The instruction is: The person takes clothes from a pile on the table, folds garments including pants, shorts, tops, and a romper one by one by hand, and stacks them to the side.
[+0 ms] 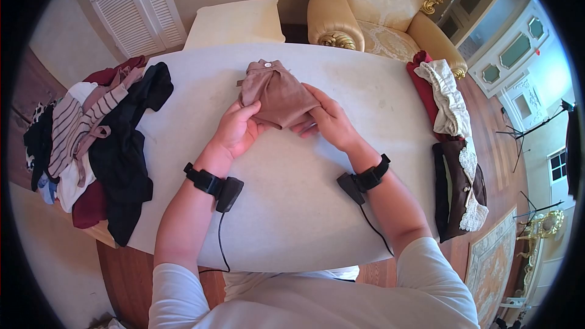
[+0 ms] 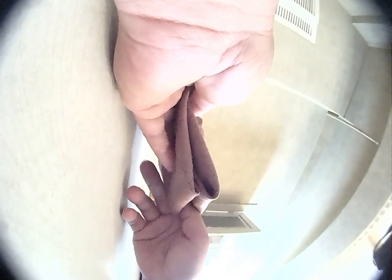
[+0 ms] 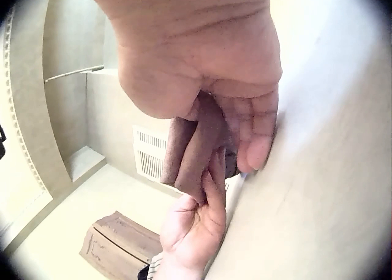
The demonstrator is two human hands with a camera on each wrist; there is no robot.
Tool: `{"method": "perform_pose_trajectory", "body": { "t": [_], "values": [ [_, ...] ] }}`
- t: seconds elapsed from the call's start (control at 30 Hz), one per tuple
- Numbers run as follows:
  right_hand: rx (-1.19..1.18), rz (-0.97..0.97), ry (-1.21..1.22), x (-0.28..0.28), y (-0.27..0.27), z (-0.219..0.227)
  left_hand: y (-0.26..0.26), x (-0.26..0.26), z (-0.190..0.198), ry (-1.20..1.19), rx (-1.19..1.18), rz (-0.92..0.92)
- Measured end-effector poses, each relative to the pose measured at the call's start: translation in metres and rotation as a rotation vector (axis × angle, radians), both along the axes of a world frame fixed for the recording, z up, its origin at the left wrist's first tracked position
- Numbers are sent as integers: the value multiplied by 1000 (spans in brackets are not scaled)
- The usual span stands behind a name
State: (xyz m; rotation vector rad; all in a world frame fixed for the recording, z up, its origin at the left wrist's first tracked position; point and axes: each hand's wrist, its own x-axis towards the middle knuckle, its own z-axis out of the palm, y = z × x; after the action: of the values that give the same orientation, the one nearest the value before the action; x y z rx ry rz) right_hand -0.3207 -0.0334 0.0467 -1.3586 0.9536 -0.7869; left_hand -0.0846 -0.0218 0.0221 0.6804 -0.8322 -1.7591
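A folded brown-pink garment with a white button at its far end is held over the middle of the table. My left hand pinches its left side, thumb on top and fingers beneath. My right hand grips the right side between thumb and fingers. In the left wrist view the cloth hangs in layered folds between both hands. The right wrist view shows the folded cloth under my right palm, with the left hand at its other edge.
A loose pile of clothes, striped, black and dark red, lies at the table's left. Along the right edge are a red and a cream garment and a brown one with lace. Behind stand a pale stool and a gilded armchair.
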Motion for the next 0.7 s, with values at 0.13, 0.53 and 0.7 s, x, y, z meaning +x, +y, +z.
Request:
{"method": "perform_pose_trajectory", "body": {
  "t": [0.13,0.53,0.7],
  "values": [
    [-17,0,13,-3,0,1,-1,0,-1,10,-2,32],
    [-79,-52,-56,-4,-1,-2,0,-1,-2,27,-23,45],
    [-291,-142,71,-1,-5,-15,0,-4,-2,39,-37,64]
  ]
}}
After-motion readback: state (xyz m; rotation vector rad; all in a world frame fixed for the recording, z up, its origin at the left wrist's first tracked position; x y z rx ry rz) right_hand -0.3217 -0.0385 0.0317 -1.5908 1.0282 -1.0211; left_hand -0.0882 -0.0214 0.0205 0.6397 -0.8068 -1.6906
